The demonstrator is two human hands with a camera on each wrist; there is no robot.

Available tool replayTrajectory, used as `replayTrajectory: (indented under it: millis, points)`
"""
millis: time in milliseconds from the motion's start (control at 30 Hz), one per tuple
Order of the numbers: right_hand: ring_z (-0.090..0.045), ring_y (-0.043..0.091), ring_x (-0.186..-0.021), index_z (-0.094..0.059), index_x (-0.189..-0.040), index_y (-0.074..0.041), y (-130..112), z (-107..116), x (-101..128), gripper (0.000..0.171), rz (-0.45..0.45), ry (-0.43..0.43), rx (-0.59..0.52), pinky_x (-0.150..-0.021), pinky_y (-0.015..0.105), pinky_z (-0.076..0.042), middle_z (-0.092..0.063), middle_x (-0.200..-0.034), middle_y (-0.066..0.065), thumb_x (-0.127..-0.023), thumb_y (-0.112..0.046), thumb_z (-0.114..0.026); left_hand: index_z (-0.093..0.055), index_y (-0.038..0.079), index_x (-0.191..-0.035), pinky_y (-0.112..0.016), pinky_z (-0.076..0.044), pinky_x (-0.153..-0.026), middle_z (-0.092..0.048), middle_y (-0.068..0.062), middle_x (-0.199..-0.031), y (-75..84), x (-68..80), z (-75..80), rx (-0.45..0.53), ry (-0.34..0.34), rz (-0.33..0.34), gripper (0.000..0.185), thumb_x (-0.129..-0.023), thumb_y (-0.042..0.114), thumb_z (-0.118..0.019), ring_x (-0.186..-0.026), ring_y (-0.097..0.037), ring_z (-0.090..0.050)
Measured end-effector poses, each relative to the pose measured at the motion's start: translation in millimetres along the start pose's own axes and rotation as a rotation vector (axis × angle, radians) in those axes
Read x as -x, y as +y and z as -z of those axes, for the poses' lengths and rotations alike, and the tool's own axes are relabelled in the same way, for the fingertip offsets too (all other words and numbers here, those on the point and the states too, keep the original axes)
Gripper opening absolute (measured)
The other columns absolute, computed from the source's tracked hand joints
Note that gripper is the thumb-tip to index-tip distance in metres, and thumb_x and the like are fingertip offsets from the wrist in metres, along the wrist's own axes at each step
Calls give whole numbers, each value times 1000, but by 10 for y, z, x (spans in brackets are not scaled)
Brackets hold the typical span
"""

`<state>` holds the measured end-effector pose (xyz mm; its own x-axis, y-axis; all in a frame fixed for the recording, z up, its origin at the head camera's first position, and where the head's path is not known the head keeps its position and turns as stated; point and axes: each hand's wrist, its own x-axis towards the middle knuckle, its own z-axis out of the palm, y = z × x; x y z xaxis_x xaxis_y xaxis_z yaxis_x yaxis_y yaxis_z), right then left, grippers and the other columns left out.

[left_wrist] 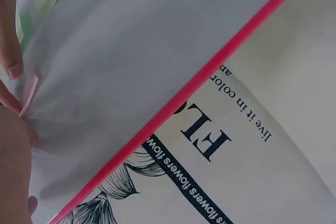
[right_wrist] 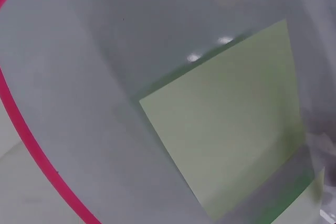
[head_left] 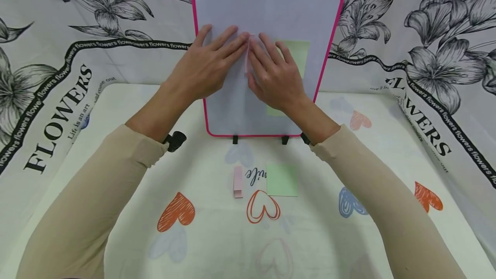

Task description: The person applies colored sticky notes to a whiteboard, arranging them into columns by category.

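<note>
A whiteboard (head_left: 232,117) with a pink frame stands upright before me. On its surface a narrow pink sticky strip (head_left: 246,61) runs upright between my two hands. My left hand (head_left: 205,68) rests on the board with fingers spread, its index fingertip at the strip's upper end. From the other side my right hand (head_left: 277,72) presses its straight fingertips on the strip, partly covering it. In the left wrist view the pink strip (left_wrist: 30,95) stands slightly off the board beside the fingers. A green sticky note (head_left: 300,57) shows behind the right hand, a second green note (head_left: 274,111) lower down.
On the table in front of the board lie a pink strip pad (head_left: 238,182) and a green sticky note pad (head_left: 282,180). Black feet (head_left: 285,140) hold the board's lower edge. A flower-printed cloth (head_left: 128,63) hangs behind; the tablecloth (head_left: 209,244) bears printed hearts.
</note>
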<state>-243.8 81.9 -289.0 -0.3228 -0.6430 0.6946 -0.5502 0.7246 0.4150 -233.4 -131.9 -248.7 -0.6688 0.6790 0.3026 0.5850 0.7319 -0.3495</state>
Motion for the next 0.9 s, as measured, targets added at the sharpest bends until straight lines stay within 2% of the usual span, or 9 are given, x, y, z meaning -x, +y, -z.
replayTrajectory:
  millis: [100,433,667,900]
  points:
    - [-43,34,-137,-58,-136,3,37,12,-24,47,-6,-44,17,-110,50,-34,-54,-143,15,-98,-24,-51,-26,12,-158,-55,-10,-120,-23,-5,-163,2,0,-7,5,7,1,61,-101,20,-45,-152,-25,-15]
    - [-38,32,-141,-53,-142,0,98,42,-28,48,-14,-105,28,-112,50,-31,-50,-148,15,-99,-21,-49,-27,10,-157,-56,-15,-119,-24,-5,-163,12,17,-25,2,21,3,59,-102,19,-43,-152,-25,-17]
    - [-38,32,-141,-53,-142,1,82,15,9,48,3,-101,30,-111,49,-31,-50,-148,15,-98,-20,-49,-31,7,-155,-57,-23,-116,-28,-7,-161,59,19,-79,-34,74,-6,56,-102,18,-43,-150,-25,-23]
    - [-37,32,-143,-51,-143,1,73,6,12,49,4,-119,11,-111,49,-31,-48,-149,15,-98,-20,-48,-30,5,-155,-57,-25,-115,-26,-9,-162,102,28,-100,-89,66,-3,58,-101,20,-44,-150,-26,-22]
